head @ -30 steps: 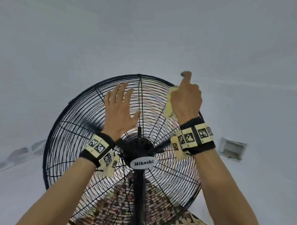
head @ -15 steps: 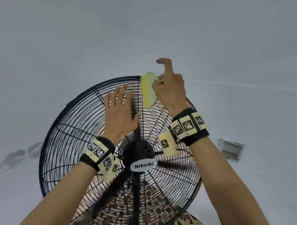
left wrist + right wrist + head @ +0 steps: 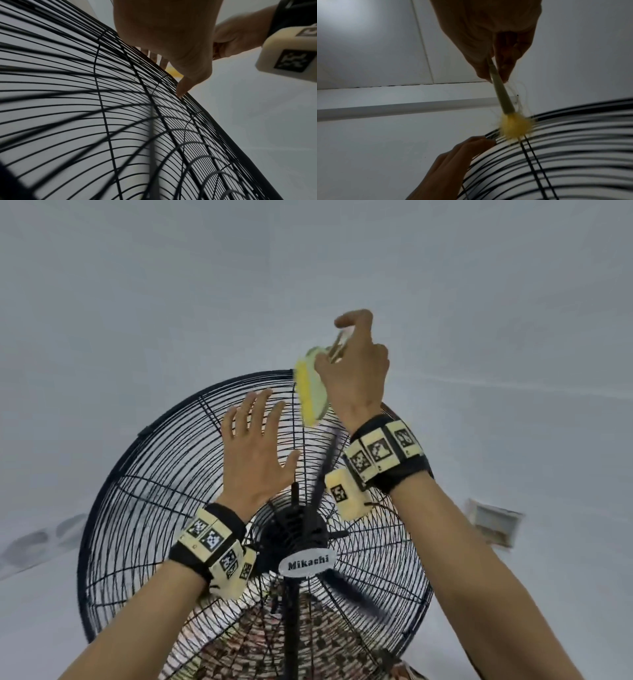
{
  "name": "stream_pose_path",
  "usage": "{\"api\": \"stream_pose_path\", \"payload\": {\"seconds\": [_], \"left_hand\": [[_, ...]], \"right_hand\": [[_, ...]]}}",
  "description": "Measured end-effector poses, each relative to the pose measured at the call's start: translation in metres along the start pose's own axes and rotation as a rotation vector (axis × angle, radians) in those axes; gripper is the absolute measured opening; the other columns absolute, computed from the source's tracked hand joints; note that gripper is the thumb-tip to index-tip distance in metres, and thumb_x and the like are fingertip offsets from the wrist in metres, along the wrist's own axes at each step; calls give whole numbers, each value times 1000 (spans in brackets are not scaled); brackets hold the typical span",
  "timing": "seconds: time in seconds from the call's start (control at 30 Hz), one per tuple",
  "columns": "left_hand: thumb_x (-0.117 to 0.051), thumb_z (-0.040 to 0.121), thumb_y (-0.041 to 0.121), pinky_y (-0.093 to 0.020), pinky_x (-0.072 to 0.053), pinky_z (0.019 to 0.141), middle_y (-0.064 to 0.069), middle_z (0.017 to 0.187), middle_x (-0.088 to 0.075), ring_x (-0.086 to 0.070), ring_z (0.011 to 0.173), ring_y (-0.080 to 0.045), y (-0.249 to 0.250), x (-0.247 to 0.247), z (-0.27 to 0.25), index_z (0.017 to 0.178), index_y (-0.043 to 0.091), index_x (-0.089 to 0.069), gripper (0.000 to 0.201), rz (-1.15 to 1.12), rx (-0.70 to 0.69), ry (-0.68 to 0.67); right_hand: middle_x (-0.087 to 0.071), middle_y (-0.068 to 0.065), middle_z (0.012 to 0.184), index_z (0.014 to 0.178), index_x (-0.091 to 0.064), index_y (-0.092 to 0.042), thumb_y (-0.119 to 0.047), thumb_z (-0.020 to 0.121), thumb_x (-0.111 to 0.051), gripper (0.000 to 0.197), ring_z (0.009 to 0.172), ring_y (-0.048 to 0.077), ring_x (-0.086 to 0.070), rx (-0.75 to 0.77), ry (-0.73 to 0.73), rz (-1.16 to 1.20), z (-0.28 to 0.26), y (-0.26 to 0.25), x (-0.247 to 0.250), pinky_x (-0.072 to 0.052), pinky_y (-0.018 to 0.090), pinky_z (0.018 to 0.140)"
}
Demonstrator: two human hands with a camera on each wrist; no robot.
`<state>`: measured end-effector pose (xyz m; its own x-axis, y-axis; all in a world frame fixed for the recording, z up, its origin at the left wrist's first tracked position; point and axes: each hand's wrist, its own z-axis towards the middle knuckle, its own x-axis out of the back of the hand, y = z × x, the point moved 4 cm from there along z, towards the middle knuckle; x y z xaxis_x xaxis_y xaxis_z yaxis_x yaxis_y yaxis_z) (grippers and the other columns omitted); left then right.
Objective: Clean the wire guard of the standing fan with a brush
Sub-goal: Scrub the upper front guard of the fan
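Note:
A black standing fan fills the lower head view, its round wire guard [image 3: 144, 494] tilted toward me, with a "Mikachi" badge [image 3: 307, 564] at the hub. My left hand [image 3: 255, 446] lies flat on the upper guard, fingers straight and spread; the left wrist view shows its thumb [image 3: 184, 88] touching the wires. My right hand [image 3: 356, 371] grips a brush [image 3: 310, 392] with yellow bristles at the guard's top rim. In the right wrist view my fingers pinch the pale handle [image 3: 500, 93] and the bristles [image 3: 513, 125] press on the outer wires [image 3: 573, 135].
A pale wall and ceiling surround the fan. A small white vent [image 3: 493, 525] sits on the wall at the right. Patterned cloth [image 3: 260, 645] shows through the lower guard. A fan blade [image 3: 356, 594] inside the guard is blurred.
My right hand has carried the brush up and leftward from the upper right of the guard to the top rim. The blades inside have turned. My left hand stays flat on the guard.

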<state>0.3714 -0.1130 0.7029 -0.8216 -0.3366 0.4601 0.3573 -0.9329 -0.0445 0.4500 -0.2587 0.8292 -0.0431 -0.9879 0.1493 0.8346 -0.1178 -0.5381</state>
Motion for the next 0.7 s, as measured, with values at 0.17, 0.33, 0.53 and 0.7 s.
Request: {"api": "stream_pose_path", "payload": {"seconds": [0.17, 0.33, 0.53, 0.7], "left_hand": [[-62, 85, 56, -56, -9, 127, -7, 170, -26, -18, 158, -33, -6, -1, -1, 155, 16, -43, 83, 11, 14, -26], [-59, 86, 57, -56, -8, 128, -8, 171, -23, -16, 159, -32, -8, -1, 0, 157, 16, -40, 84, 18, 15, -58], [-55, 88, 58, -56, -8, 128, -9, 171, -23, -15, 159, -32, -2, -2, -1, 158, 15, -39, 84, 40, 2, -38], [-54, 87, 60, -58, -10, 127, -10, 171, -23, -16, 158, -33, -8, -2, -1, 158, 16, -38, 85, 26, 7, -45]], "right_hand": [[-70, -1, 96, 125, -53, -11, -16, 104, -55, 22, 73, 18, -65, 39, -48, 23, -9, 19, -22, -38, 8, 64], [-60, 18, 129, 152, -25, -3, -11, 104, -47, 53, 113, 36, -59, -199, -102, -395, 16, 56, 2, -47, 41, 86], [-62, 11, 118, 137, -36, -1, -7, 98, -52, 43, 90, 29, -64, -59, -214, -65, 12, 33, -12, -51, 33, 77], [-58, 19, 126, 157, -14, -5, -3, 99, -50, 67, 113, 36, -58, -208, -185, -483, 11, 60, 8, -47, 42, 88]]}}
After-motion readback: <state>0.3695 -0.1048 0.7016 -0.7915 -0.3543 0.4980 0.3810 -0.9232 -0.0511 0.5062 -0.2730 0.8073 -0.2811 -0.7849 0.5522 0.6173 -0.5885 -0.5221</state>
